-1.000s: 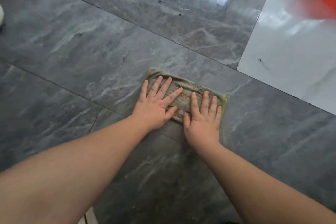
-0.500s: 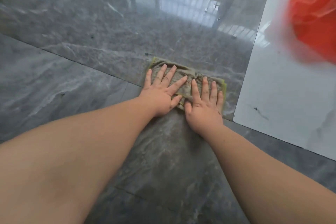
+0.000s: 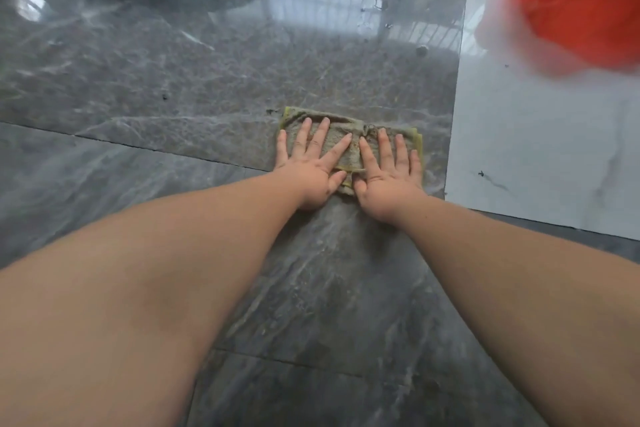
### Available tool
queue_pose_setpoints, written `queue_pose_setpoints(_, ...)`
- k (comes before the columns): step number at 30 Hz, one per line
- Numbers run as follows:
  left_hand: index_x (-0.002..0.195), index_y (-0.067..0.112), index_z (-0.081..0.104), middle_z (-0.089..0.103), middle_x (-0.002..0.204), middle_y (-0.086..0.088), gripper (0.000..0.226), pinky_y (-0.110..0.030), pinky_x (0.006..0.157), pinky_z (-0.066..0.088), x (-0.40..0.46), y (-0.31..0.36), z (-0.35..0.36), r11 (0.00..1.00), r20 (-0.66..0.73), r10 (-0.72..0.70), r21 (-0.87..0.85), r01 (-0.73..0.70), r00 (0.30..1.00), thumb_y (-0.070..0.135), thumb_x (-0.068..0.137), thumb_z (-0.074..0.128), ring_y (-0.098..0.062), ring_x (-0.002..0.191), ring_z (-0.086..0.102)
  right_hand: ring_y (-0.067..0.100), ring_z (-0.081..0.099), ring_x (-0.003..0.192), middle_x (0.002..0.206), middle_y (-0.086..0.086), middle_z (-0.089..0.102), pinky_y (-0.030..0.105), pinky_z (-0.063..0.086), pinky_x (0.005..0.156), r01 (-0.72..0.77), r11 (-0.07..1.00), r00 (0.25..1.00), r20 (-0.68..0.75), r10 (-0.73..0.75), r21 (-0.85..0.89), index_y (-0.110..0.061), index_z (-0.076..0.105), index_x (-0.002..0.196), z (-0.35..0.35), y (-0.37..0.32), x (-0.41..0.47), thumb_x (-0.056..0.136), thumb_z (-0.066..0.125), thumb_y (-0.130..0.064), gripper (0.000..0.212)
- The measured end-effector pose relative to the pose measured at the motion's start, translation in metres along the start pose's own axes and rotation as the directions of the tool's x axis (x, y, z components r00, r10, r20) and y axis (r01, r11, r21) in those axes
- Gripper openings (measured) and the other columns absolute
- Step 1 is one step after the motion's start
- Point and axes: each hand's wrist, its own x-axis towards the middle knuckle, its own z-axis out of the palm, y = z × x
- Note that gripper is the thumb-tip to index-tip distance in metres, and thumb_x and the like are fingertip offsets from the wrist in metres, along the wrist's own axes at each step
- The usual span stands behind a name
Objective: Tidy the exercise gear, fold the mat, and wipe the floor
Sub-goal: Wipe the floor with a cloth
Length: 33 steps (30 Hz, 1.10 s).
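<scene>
The cloth [image 3: 349,146] lies flat on the grey floor [image 3: 173,97], near the white tile [image 3: 540,149] on the right. The left hand [image 3: 308,170] and right hand [image 3: 388,173] press on it with flat, spread fingers. It looks soft, limp and damp, so it likely bunches unless pushed under broad palms.

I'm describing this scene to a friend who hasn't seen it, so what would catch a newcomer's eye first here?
First, the two bare hands side by side at the centre: the left hand and right hand press flat, fingers spread, on a folded, grimy greenish cloth on the glossy grey marble floor. Next, the bright orange plastic bag at the top right, on a white tile beside the grey ones.
</scene>
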Motion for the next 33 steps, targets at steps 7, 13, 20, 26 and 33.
queue_pose_setpoints(7,0.150,0.046,-0.017,-0.027,0.161,-0.002,0.060,-0.063,0.113,-0.015,-0.042,-0.012,0.020,0.992,-0.020,0.119,0.049,-0.118,0.993,0.054,0.100,0.016,-0.029,0.146,-0.027,0.031,-0.027,0.148,0.162,0.005,-0.029,0.050,-0.017,0.119,-0.067,0.996,0.998,0.010,0.066,0.051,-0.031,-0.017,0.155,0.032,-0.024,-0.059,0.101,0.025,-0.054,0.072)
queue_pose_setpoints(13,0.148,0.047,-0.021,-0.026,0.161,-0.003,0.061,-0.064,0.114,-0.013,-0.164,-0.059,0.073,0.982,0.039,0.166,0.080,-0.169,0.985,0.055,0.100,0.015,-0.030,0.146,-0.027,0.031,-0.029,0.147,0.161,0.006,-0.030,0.049,-0.017,0.118,0.004,0.992,0.990,0.138,-0.021,0.126,-0.032,-0.015,0.156,0.089,-0.086,-0.164,0.100,0.025,-0.057,0.073)
queue_pose_setpoints(20,0.154,0.042,0.014,0.018,0.163,-0.008,0.064,-0.064,0.115,0.009,-0.288,-0.103,0.149,0.992,-0.055,0.121,0.039,-0.119,0.991,0.052,0.094,0.030,-0.032,0.151,0.009,0.034,-0.022,0.149,0.160,0.006,-0.027,0.046,-0.015,0.119,0.071,0.991,0.985,0.146,-0.087,0.113,-0.032,-0.005,0.157,0.154,-0.157,-0.263,0.083,0.004,-0.063,0.081)
queue_pose_setpoints(26,0.152,0.045,0.021,0.025,0.161,-0.002,0.062,-0.061,0.116,0.012,-0.332,-0.140,0.172,0.999,-0.100,0.050,-0.006,-0.051,0.994,0.055,0.092,0.035,-0.028,0.149,0.021,0.036,0.007,0.150,0.164,0.013,0.017,0.051,0.004,0.119,0.028,0.993,0.998,0.049,-0.034,0.112,-0.029,0.028,0.155,0.183,-0.206,-0.279,0.094,0.033,-0.050,0.065)
queue_pose_setpoints(33,0.147,0.056,-0.011,-0.008,0.165,0.006,0.065,-0.057,0.118,-0.010,-0.285,-0.205,0.140,0.988,-0.105,-0.142,-0.071,0.136,0.984,0.062,0.092,0.023,-0.021,0.151,-0.013,0.033,-0.017,0.151,0.166,0.004,-0.015,0.048,-0.014,0.120,0.153,0.986,0.988,-0.024,-0.152,0.070,-0.039,-0.002,0.156,0.141,-0.251,-0.183,0.097,0.028,-0.056,0.068)
